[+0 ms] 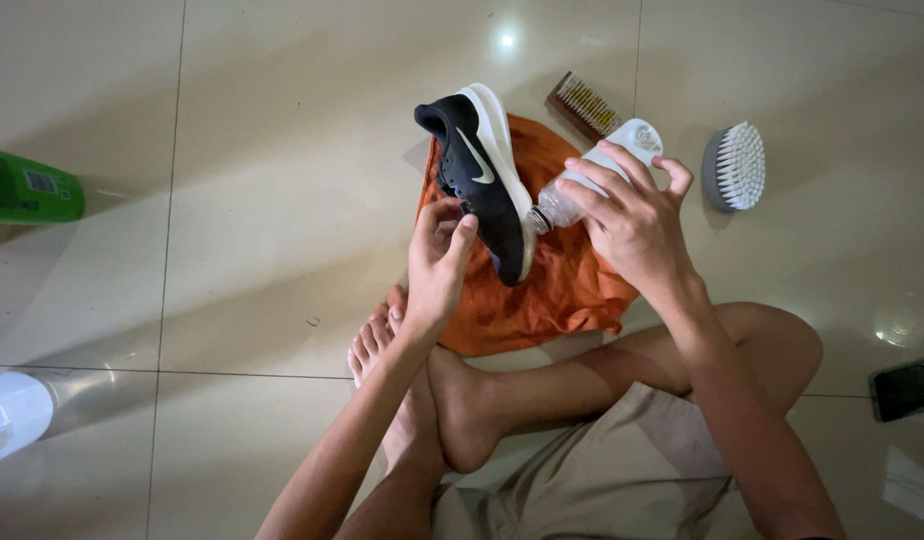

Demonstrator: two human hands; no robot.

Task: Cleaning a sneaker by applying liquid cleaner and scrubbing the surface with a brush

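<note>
Midway through wetting, a black mesh sneaker with a white sole point(479, 180) hung tilted above a crumpled orange cloth point(557, 285) on the tiled floor; the left hand point(437, 265) pinched its heel, fingers closed; the right hand point(632, 215) wrapped a clear plastic bottle point(592, 180), nozzle at the sole; next, seemingly, a steady squeeze; a white scrubbing brush point(737, 165) lay near.

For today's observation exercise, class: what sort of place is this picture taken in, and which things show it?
Probably a room in a home. The person sits barefoot on a glossy tiled floor, with a black shoe over an orange cloth, two brushes beside it, and a green bottle off to the side.
</note>
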